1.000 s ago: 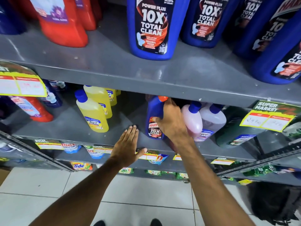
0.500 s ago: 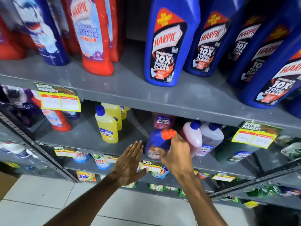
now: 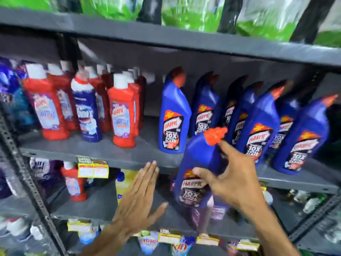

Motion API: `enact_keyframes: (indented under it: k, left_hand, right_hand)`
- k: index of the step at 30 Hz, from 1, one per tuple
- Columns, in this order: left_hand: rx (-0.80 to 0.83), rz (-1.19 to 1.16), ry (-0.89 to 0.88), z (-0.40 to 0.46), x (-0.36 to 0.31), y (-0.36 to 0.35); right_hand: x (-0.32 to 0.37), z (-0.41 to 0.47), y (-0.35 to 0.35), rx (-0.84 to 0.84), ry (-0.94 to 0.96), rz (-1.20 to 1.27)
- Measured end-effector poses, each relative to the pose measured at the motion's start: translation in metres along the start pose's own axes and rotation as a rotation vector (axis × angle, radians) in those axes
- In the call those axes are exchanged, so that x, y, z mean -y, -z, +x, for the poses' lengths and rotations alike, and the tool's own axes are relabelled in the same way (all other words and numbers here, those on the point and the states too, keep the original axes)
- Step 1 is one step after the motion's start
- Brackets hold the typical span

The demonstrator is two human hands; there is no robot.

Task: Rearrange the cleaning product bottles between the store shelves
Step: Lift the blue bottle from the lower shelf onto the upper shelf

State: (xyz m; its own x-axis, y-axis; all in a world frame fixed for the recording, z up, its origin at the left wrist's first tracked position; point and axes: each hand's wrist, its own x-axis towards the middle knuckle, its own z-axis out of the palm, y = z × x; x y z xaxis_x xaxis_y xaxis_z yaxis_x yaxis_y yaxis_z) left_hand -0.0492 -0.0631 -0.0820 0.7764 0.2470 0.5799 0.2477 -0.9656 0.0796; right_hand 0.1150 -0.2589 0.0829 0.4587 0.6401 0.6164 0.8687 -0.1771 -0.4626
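Note:
My right hand (image 3: 233, 183) grips a blue Harpic bottle (image 3: 198, 163) with an orange-red cap, held upright in front of the grey middle shelf (image 3: 110, 154). Its cap reaches level with the row of matching blue Harpic bottles (image 3: 174, 115) standing on that shelf. My left hand (image 3: 142, 196) is flat, fingers together and thumb out, hovering just left of the held bottle and touching nothing. The view is blurred by head motion.
Red Harpic bottles (image 3: 122, 113) and a blue Domex bottle (image 3: 86, 111) stand on the shelf's left part. Green packs (image 3: 191, 12) fill the top shelf. Below are a yellow bottle (image 3: 125, 183), a red bottle (image 3: 75, 183) and yellow price tags (image 3: 93, 169).
My right hand has lifted the blue Harpic bottle off the lower shelf up to the middle shelf's level. The view has tilted upward. My left hand rose alongside, still flat.

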Motion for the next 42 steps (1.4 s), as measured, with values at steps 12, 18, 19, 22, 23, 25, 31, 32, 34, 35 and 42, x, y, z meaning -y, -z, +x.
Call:
enact_keyframes:
  k: [12,18,19,22,23,25,31,32,34,35,42]
  left_hand:
    - [0.332,0.051,0.309,0.108,0.047,0.016]
    - [0.427,0.056,0.328,0.111,0.056,0.007]
    - [0.431,0.057,0.325,0.111,0.057,0.007]
    - [0.43,0.071,0.316,0.111,0.059,0.003]
    - [0.427,0.077,0.315,0.111,0.06,0.002]
    - [0.42,0.086,0.314,0.11,0.062,-0.001]
    - [0.399,0.107,0.317,0.109,0.064,-0.006]
    - [0.401,0.11,0.318,0.109,0.064,-0.007]
    - [0.405,0.115,0.319,0.109,0.065,-0.007]
    - [0.405,0.116,0.319,0.109,0.065,-0.007]
    - [0.414,0.127,0.313,0.109,0.064,-0.007]
  right_hand:
    - [-0.022,0.139,0.033,-0.09,-0.008,-0.07]
    - [-0.051,0.164,0.013,-0.011,-0.095,-0.063]
    - [-0.056,0.166,0.011,0.003,-0.105,-0.056]
    - [-0.067,0.17,0.005,0.038,-0.131,-0.045]
    - [-0.071,0.172,0.004,0.041,-0.138,-0.039]
    - [-0.079,0.177,0.003,0.043,-0.146,-0.013]
    - [-0.094,0.177,-0.007,0.031,-0.174,0.226]
    - [-0.098,0.171,-0.011,0.018,-0.192,0.3]
    - [-0.109,0.155,-0.022,-0.008,-0.246,0.439]
    - [-0.117,0.144,-0.03,-0.014,-0.278,0.496]
    - [-0.16,0.081,-0.079,0.107,-0.44,0.512]
